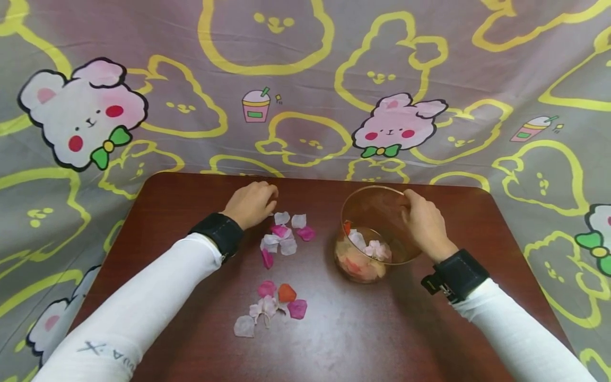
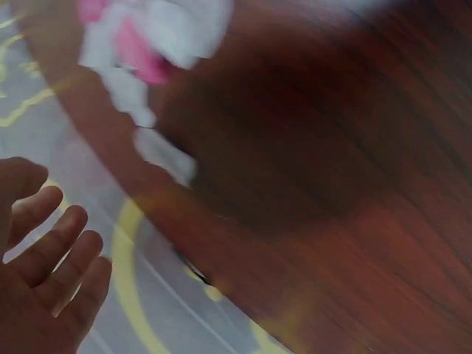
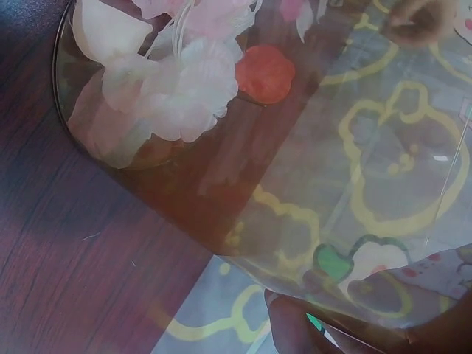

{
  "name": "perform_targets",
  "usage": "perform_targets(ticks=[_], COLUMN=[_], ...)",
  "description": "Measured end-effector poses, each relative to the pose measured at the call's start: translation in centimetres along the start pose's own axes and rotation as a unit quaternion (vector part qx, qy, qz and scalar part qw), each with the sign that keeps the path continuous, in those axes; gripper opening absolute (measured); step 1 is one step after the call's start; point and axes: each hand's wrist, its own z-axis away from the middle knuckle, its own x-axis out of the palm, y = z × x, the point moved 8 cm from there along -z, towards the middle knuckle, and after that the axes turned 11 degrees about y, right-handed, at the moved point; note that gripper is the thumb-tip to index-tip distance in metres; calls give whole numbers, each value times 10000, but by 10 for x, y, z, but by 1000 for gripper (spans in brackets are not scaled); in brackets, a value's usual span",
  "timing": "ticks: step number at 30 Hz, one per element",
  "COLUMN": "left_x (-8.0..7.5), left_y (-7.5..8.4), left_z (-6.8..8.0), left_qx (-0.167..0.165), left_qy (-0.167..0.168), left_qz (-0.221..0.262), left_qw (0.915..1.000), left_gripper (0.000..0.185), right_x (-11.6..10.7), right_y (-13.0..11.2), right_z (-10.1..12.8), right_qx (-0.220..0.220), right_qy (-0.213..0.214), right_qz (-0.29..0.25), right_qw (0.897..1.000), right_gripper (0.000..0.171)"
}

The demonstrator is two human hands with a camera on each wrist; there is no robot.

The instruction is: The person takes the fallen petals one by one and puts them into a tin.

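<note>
Left of the one glass vase (image 1: 369, 225), two petal clusters (image 1: 288, 245) lie on the counter (image 1: 367, 329): three pink petals (image 1: 306, 233) farther, two nearer. The right hand (image 1: 427, 225) grips its rim; only the left wrist view shows the left hand's (image 1: 250, 204) loosely parted fingers.

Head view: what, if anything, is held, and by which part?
The right hand grips the transparent bowl by its rim; the left hand holds nothing.

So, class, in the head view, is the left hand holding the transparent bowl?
No, the right hand grips the transparent bowl at its rim, while the left hand is apart from it, near loose petals.
</note>
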Motion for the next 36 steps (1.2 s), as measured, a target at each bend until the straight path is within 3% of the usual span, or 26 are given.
perform_targets(ticks=[4, 8, 16, 29, 36], left_x=[11, 22, 43, 45, 43], left_y=[-13, -22, -24, -22, -28], left_z=[9, 16, 22, 26, 28], left_qx=[24, -190, -436, -312, -267], left_qy=[-202, -305, -694, -222, -117], left_qz=[-332, -329, -399, -466, -584], left_qw=[9992, 9988, 9958, 9982, 9979], left_gripper=[23, 28, 35, 14, 14], right_x=[-1, -1, 0, -1, -2], right_y=[-1, -1, 0, 1, 1], right_z=[-1, -2, -2, -2, -3], right_qx=[-30, -48, -2, 36, 9], right_qy=[46, 74, -8, -50, -23], right_qz=[-10, 19, -6, 14, 24], right_qw=[10000, 10000, 10000, 10000, 10000], right_gripper=[10, 8, 12, 10, 9])
